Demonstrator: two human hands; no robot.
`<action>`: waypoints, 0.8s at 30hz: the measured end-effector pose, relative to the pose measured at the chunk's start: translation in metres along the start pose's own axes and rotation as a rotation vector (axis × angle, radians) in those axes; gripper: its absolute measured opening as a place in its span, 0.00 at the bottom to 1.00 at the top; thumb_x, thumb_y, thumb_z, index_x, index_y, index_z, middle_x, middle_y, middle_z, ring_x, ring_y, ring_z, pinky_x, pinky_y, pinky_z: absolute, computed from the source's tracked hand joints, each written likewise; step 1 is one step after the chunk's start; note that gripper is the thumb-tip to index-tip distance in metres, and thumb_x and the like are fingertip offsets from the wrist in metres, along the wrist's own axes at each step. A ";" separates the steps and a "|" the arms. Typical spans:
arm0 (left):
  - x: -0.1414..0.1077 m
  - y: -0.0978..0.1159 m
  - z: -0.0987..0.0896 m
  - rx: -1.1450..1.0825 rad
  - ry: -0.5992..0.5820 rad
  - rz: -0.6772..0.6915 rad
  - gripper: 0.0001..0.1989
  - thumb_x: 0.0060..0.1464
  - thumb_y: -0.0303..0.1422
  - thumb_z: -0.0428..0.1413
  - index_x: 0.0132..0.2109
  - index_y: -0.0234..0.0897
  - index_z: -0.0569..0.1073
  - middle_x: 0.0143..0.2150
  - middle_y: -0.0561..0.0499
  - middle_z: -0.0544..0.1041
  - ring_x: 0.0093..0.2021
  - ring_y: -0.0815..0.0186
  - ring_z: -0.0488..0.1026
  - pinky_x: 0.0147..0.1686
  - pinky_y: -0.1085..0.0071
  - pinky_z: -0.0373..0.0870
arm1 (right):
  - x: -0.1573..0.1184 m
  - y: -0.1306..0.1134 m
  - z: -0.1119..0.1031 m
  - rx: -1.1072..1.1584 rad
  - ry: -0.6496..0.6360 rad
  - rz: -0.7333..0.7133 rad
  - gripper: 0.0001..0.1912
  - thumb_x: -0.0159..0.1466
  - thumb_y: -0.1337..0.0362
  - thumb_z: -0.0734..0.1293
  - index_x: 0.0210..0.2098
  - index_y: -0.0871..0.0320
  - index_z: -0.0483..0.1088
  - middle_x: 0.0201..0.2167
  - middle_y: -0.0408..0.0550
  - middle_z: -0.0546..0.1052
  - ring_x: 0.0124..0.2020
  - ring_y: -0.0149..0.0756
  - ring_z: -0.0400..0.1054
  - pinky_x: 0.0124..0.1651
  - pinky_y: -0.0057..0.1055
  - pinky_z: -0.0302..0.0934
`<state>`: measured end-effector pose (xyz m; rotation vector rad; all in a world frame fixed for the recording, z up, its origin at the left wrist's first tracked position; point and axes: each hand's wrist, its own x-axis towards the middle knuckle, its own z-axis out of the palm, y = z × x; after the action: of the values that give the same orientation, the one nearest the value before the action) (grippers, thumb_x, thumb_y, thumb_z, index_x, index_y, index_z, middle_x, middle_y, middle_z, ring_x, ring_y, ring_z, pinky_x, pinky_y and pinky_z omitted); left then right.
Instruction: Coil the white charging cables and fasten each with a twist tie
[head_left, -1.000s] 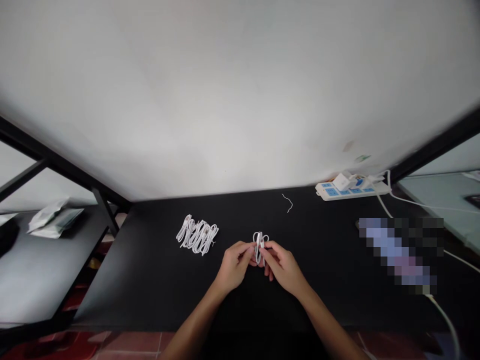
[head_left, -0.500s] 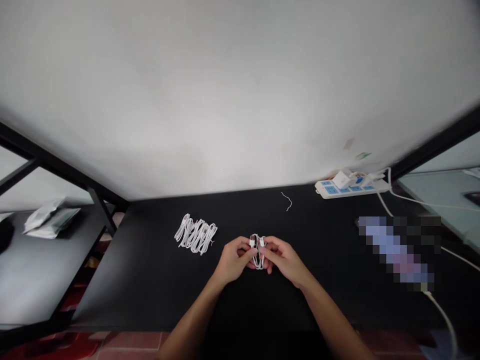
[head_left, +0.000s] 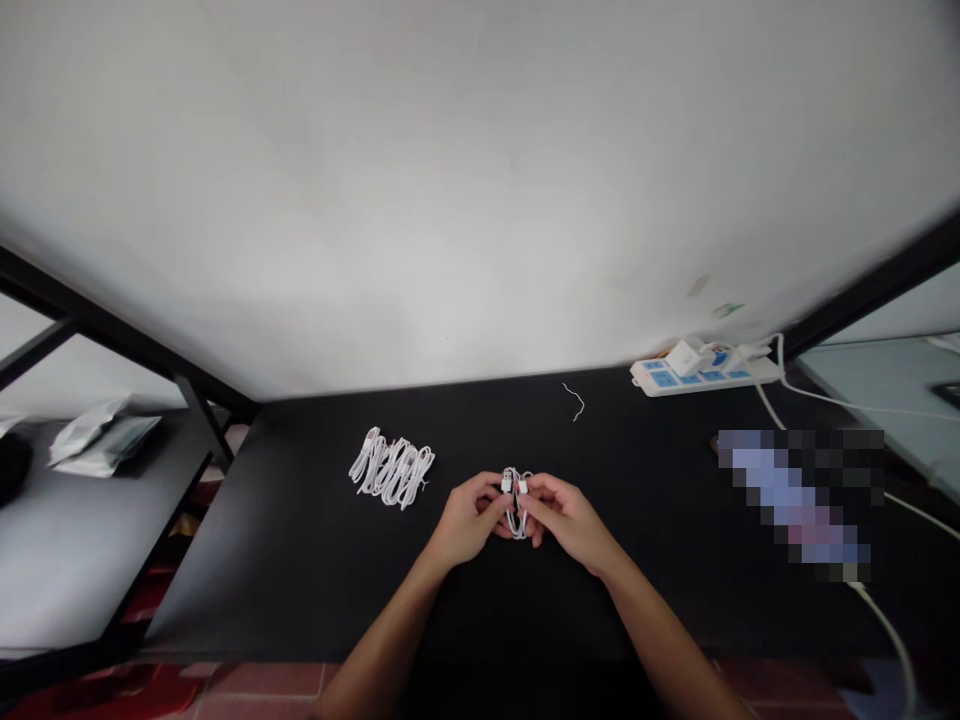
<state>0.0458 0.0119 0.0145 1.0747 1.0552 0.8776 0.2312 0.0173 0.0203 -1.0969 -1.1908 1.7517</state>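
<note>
A coiled white USB cable is held between my two hands over the black table. My left hand pinches the coil's left side, its thumb just below a white USB plug. On the other side my right hand grips the coil near the cable's second white connector. Both plugs point away from me, side by side at the top of the loop. To the left of my hands, several bundled white cables lie in a row on the table.
A short white twist tie or string lies near the wall. At the back right, a white power strip carries chargers and cords. A blurred-out object lies on the right with a white cord. Plastic bags rest on the surface at far left.
The USB plug by my left thumb has turned slightly, so its metal end shows more clearly. Both hands keep almost the same place and grip.
</note>
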 end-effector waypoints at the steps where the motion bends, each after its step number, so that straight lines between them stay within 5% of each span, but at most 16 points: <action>1: 0.000 0.001 0.000 -0.006 -0.004 0.005 0.22 0.56 0.45 0.63 0.52 0.36 0.74 0.34 0.50 0.78 0.28 0.65 0.79 0.29 0.67 0.82 | 0.000 0.001 -0.001 -0.007 -0.010 -0.006 0.20 0.62 0.49 0.72 0.41 0.59 0.73 0.27 0.43 0.75 0.24 0.32 0.71 0.24 0.28 0.69; 9: -0.006 -0.001 0.000 -0.017 0.036 0.148 0.12 0.56 0.40 0.64 0.42 0.35 0.80 0.47 0.44 0.75 0.33 0.66 0.79 0.36 0.64 0.82 | -0.008 0.008 0.001 -0.180 0.026 -0.154 0.14 0.68 0.52 0.67 0.42 0.56 0.73 0.27 0.42 0.73 0.25 0.31 0.70 0.29 0.29 0.68; 24: -0.005 -0.008 -0.001 0.021 0.057 0.162 0.10 0.57 0.38 0.62 0.41 0.36 0.82 0.43 0.46 0.75 0.34 0.65 0.79 0.37 0.64 0.83 | -0.010 0.013 0.002 -0.246 0.041 -0.185 0.14 0.69 0.51 0.66 0.38 0.57 0.72 0.26 0.42 0.73 0.24 0.31 0.69 0.28 0.29 0.67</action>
<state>0.0440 0.0053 0.0080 1.1705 1.0367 1.0345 0.2316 0.0043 0.0110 -1.1177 -1.4624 1.4643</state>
